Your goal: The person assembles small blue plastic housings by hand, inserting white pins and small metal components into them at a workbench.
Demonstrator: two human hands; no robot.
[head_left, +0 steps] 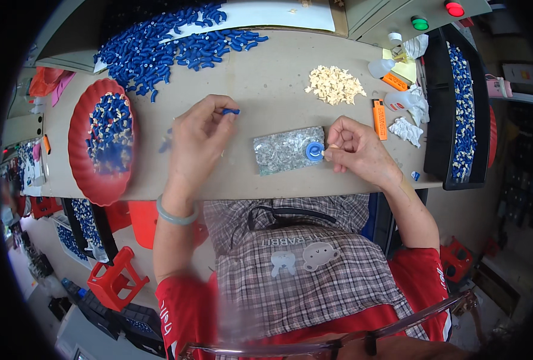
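My left hand (197, 141) hovers over the table and pinches a small blue plastic part (231, 111) between thumb and fingers. My right hand (356, 150) rests at the right end of a shiny silver pad (281, 151) and pinches a small cream piece (332, 147) against a round blue cap (313, 150) that sits on the pad. A pile of cream pieces (334, 84) lies beyond my right hand. A big heap of blue parts (164, 45) covers the far left of the table.
A red round tray (79, 157) with blue and cream parts sits at the left. A black tray (437, 120) of blue parts stands on the right, next to an orange lighter (379, 119), crumpled white tissue (407, 129) and a squeeze bottle (379, 67). Red and green buttons are behind.
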